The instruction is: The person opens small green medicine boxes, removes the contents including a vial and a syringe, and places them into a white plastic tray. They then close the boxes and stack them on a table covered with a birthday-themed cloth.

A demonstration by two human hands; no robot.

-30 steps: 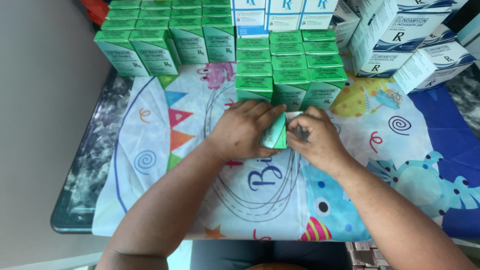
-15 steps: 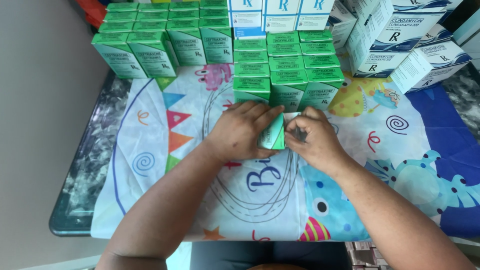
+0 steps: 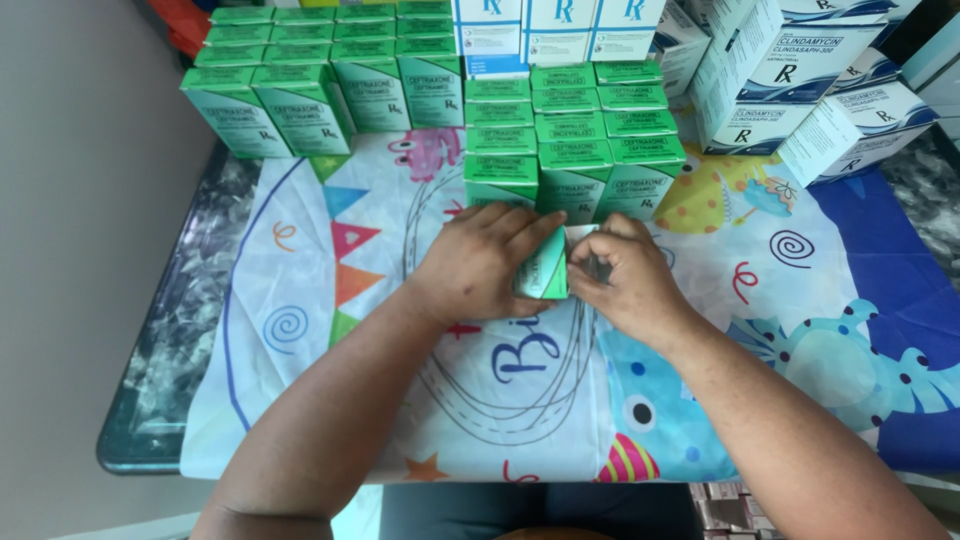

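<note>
My left hand (image 3: 485, 262) and my right hand (image 3: 625, 282) meet over the middle of the table, both closed around one small green carton (image 3: 545, 272) held between them. My right fingers pinch its white end flap. Just beyond my hands stands a block of several matching green cartons (image 3: 575, 140) in rows. A second block of green cartons (image 3: 320, 80) stands at the far left.
White and blue boxes (image 3: 800, 70) are piled at the far right and along the back. A colourful printed cloth (image 3: 400, 400) covers a dark marbled table (image 3: 170, 350). A grey floor lies to the left.
My hands have barely moved; they keep working the same green carton, and my right fingers have shifted slightly at its end flap.
</note>
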